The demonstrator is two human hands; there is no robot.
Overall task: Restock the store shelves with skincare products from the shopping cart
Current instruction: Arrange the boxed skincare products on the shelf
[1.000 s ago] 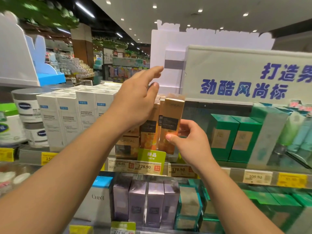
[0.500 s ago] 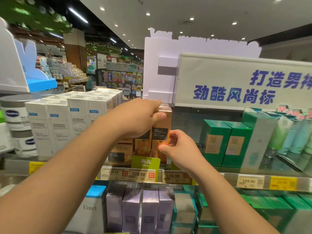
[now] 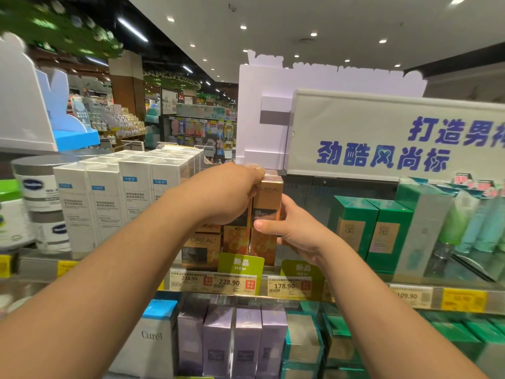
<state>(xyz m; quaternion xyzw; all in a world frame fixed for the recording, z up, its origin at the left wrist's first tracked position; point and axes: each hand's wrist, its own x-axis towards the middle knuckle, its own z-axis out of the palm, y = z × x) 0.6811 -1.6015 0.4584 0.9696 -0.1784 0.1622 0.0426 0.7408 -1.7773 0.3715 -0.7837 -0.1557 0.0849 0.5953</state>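
A tall gold skincare box stands upright on the upper shelf, at the right end of a row of similar gold boxes. My left hand curls over the box's top and the boxes beside it. My right hand grips the box's lower right side, thumb across its front. A shorter gold box stands at the left of the row. The shopping cart is out of sight.
White boxes and white jars fill the shelf to the left. Green boxes and tubes stand to the right. A white sign with blue characters hangs above. Purple boxes sit on the lower shelf.
The gold box went from tilted and lifted to upright in the row. My left hand closed over the box tops from an open reach; my right hand stays on the box.
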